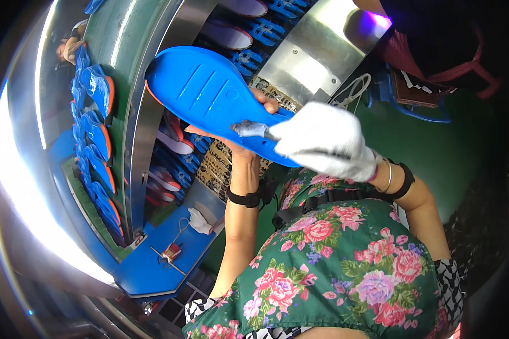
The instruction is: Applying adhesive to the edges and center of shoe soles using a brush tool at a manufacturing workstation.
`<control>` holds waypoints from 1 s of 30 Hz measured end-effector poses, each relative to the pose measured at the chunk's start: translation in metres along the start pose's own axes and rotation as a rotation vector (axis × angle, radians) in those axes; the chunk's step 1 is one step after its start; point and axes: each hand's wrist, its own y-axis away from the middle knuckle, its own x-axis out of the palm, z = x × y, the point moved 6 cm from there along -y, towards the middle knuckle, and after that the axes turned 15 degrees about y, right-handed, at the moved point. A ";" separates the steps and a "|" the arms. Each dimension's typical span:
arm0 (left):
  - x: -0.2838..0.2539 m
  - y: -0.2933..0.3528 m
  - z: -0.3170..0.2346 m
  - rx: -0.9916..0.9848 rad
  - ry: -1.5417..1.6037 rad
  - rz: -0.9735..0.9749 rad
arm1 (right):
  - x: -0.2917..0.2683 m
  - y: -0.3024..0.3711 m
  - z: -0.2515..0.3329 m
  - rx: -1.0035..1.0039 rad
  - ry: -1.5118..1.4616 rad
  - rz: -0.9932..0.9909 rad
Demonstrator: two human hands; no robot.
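Observation:
My bare left hand (236, 147) holds a large blue shoe sole (198, 85) from below, with fingertips curled over its far edge. The sole has an orange rim, molded ridges and a small round mark on its face. In my right hand (322, 141), covered by a white knit glove, is a small brush (250, 129). Its dark bristle end is against or just over the narrower part of the sole; I cannot tell whether it touches. The glove hides the brush's handle and the sole's near end.
Several blue soles with orange edges (99, 138) line the green conveyor belt (110, 56) at left, behind a metal rail (144, 118). Shoe parts fill a rack (178, 141) beneath. A white cloth item (199, 221) lies on the blue table (141, 271). A blue stool (418, 116) stands at right.

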 end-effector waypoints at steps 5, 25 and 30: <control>0.009 -0.012 0.006 -0.008 0.057 0.110 | 0.014 0.008 -0.016 0.282 -0.387 -0.030; -0.032 -0.020 -0.018 0.028 0.052 -0.019 | 0.007 0.014 -0.009 0.239 -0.187 0.026; -0.039 -0.021 -0.024 0.064 0.051 -0.100 | 0.003 0.022 -0.033 0.497 -0.364 -0.059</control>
